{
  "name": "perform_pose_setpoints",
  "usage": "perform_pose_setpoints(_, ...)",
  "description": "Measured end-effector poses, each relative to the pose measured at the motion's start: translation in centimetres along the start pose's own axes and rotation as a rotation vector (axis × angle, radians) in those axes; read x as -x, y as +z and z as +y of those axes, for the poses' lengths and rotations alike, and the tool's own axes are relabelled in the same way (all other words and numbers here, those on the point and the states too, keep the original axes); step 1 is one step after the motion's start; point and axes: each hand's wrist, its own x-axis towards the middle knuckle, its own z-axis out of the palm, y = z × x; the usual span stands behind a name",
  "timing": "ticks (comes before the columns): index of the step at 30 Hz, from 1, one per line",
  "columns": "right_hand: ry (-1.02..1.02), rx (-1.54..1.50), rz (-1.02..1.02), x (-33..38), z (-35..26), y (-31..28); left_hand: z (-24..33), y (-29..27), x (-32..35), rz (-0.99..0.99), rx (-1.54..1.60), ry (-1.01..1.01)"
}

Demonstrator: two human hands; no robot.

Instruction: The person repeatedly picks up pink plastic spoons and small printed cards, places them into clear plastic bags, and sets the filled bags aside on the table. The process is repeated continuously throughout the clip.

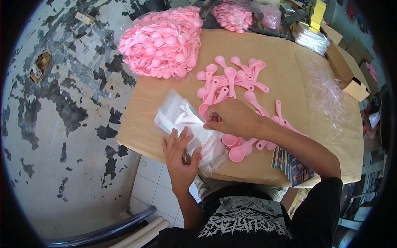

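My left hand [180, 153] lies flat with spread fingers on a stack of clear plastic bags [182, 120] at the near edge of a cardboard-covered table [273, 53]. My right hand [231, 118] pinches the top bag's edge with thumb and fingers. Loose pink plastic spoons [231, 80] are scattered just beyond and right of my right hand, and several lie under my right wrist [240, 151].
A large clear bag full of pink spoons [163, 41] sits at the table's far left, a smaller one [233, 16] behind it. Colourful printed cards [291, 165] lie at the near right edge. Cardboard boxes [347, 66] and clear wrapping stand at the right. A peeling wall is at the left.
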Motion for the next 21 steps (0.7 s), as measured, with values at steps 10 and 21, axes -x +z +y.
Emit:
perform_pose_setpoints(10, -0.063, 0.184, 0.062, 0.8, 0.7, -1.6, -0.1, 0.0, 0.2, -0.046, -0.123, 0.057)
perform_pose_setpoints(21, 0.016, -0.166, -0.083, 13.5, -4.9, -8.8, 11.7, 5.5, -0.6, -0.368, 1.173, -0.174)
